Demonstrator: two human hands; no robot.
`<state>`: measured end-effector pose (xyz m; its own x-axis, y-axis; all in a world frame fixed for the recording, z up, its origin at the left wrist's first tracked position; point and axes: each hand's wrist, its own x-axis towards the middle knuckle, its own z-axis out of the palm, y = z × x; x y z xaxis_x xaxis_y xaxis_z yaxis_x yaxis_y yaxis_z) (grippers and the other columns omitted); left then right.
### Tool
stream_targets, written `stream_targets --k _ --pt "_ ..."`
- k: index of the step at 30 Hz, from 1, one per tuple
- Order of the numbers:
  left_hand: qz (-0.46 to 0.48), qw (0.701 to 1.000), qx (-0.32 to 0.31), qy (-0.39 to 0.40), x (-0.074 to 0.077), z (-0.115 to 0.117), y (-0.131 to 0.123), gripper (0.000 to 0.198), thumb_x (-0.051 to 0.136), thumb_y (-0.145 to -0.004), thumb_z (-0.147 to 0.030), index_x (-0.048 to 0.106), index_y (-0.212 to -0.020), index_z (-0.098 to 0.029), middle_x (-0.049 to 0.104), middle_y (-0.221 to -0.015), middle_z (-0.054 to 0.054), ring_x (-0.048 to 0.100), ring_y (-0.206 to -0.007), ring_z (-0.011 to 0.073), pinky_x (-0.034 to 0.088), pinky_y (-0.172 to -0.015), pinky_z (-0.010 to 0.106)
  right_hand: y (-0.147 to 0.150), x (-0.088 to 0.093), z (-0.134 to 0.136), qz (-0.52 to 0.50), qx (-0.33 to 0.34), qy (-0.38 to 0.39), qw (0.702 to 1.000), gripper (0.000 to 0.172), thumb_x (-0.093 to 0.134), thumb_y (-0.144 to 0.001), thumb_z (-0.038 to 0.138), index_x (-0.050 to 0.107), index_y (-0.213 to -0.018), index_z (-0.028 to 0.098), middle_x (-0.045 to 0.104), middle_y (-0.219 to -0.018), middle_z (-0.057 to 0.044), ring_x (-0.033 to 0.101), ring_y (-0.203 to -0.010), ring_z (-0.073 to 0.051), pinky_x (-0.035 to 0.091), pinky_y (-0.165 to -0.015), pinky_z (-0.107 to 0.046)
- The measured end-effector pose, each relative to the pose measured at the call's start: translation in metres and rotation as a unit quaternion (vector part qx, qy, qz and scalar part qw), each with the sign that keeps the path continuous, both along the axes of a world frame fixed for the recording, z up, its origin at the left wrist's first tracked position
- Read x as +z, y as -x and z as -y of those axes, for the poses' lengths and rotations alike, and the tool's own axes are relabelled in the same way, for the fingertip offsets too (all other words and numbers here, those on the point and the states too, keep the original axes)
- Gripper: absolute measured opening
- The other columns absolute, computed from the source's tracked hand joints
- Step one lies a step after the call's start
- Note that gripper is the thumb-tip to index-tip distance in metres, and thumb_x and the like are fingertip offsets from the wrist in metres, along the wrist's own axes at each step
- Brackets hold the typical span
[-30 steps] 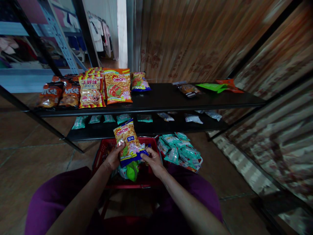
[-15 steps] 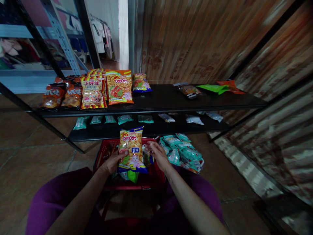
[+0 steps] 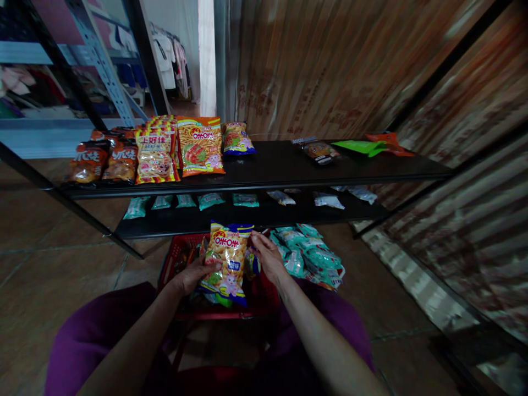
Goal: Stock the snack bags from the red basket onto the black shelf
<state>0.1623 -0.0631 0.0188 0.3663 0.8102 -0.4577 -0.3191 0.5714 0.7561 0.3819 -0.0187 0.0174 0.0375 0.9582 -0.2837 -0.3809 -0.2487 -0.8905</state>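
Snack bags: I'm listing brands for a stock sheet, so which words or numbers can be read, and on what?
"咪咪": red logo on the snack bag held in the left hand.
"咪咪": same logo on the orange bag on the top shelf.
"上好佳": yellow bag beside it.
Brown bags and teal packets: print too blurred to read.
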Motion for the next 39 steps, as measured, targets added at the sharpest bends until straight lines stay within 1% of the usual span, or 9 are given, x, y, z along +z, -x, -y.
stream_targets --k 7,12,16,20,23,26,31,36,39 --pt "-0.012 1.000 0.000 -0.002 -0.004 -0.001 0.005 0.061 0.078 -0.065 -0.023 0.054 -0.121 -0.015 0.070 -0.104 0.015 0.068 -0.092 0.0288 0.053 -0.084 0.042 0.006 -0.001 -0.003 -0.004 -0.006 -0.010 1.000 0.046 0.079 -0.059 0.043 0.071 -0.100 0.024 0.069 -0.110 -0.005 0.061 -0.103 -0.022 0.050 -0.080 -0.032" --pt "-0.001 1.000 -0.002 -0.010 -0.008 -0.001 0.010 0.064 0.077 -0.067 -0.022 0.051 -0.126 -0.016 0.070 -0.106 0.014 0.067 -0.098 0.0286 0.052 -0.087 0.041 0.007 0.003 -0.002 -0.005 0.001 -0.009 1.000 0.047 0.078 -0.060 0.043 0.070 -0.102 0.024 0.069 -0.110 -0.005 0.062 -0.102 -0.021 0.049 -0.082 -0.033" --pt "-0.003 1.000 0.014 0.010 -0.001 -0.002 0.008 0.063 0.078 -0.065 -0.023 0.054 -0.123 -0.013 0.071 -0.103 0.015 0.067 -0.095 0.0295 0.053 -0.086 0.041 0.006 0.005 0.000 -0.011 0.037 -0.014 0.999 0.051 0.077 -0.063 0.043 0.067 -0.109 0.025 0.068 -0.112 -0.006 0.061 -0.104 -0.022 0.049 -0.084 -0.034" --pt "0.024 0.999 0.040 0.023 0.007 -0.005 0.004 0.062 0.079 -0.064 -0.024 0.056 -0.120 -0.011 0.071 -0.103 0.016 0.068 -0.094 0.0299 0.053 -0.085 0.041 0.006 0.002 0.007 0.002 0.120 -0.005 0.993 0.056 0.077 -0.065 0.043 0.062 -0.116 0.025 0.068 -0.109 -0.006 0.060 -0.107 -0.022 0.048 -0.088 -0.036" --pt "0.047 0.997 0.064 0.019 0.007 -0.008 0.001 0.062 0.078 -0.064 -0.024 0.056 -0.120 -0.011 0.071 -0.103 0.016 0.068 -0.094 0.0293 0.054 -0.086 0.040 0.006 -0.003 0.014 0.027 0.191 0.017 0.981 0.060 0.075 -0.067 0.045 0.058 -0.121 0.026 0.067 -0.109 -0.004 0.060 -0.107 -0.021 0.047 -0.090 -0.036" --pt "0.055 0.995 0.081 0.022 0.005 -0.010 -0.002 0.059 0.077 -0.065 -0.023 0.056 -0.119 -0.011 0.071 -0.102 0.015 0.068 -0.093 0.0288 0.053 -0.087 0.040 0.006 -0.006 0.021 0.032 0.230 0.042 0.972 0.060 0.074 -0.068 0.048 0.056 -0.121 0.026 0.067 -0.109 -0.004 0.061 -0.106 -0.022 0.048 -0.091 -0.038" --pt "0.068 0.992 0.102 0.029 0.002 -0.011 -0.009 0.055 0.075 -0.069 -0.023 0.056 -0.119 -0.011 0.072 -0.101 0.015 0.068 -0.093 0.0284 0.053 -0.089 0.041 0.008 -0.008 0.030 0.019 0.256 0.061 0.965 0.064 0.073 -0.068 0.050 0.054 -0.125 0.028 0.066 -0.115 -0.006 0.060 -0.111 -0.025 0.047 -0.095 -0.043" --pt "0.081 0.989 0.123 0.035 0.003 -0.013 -0.018 0.058 0.074 -0.070 -0.022 0.053 -0.122 -0.013 0.072 -0.101 0.013 0.069 -0.093 0.0274 0.053 -0.089 0.041 0.009 -0.008 0.031 0.008 0.258 0.078 0.963 0.080 0.071 -0.071 0.048 0.037 -0.140 0.025 0.054 -0.133 -0.011 0.053 -0.119 -0.027 0.053 -0.088 -0.048" --pt "0.087 0.987 0.134 0.029 0.003 -0.014 -0.021 0.061 0.075 -0.069 -0.022 0.050 -0.125 -0.015 0.072 -0.102 0.012 0.069 -0.093 0.0266 0.053 -0.088 0.041 0.009 -0.008 0.031 0.005 0.242 0.080 0.967 0.085 0.072 -0.071 0.047 0.032 -0.142 0.022 0.048 -0.138 -0.012 0.049 -0.123 -0.027 0.056 -0.085 -0.046"
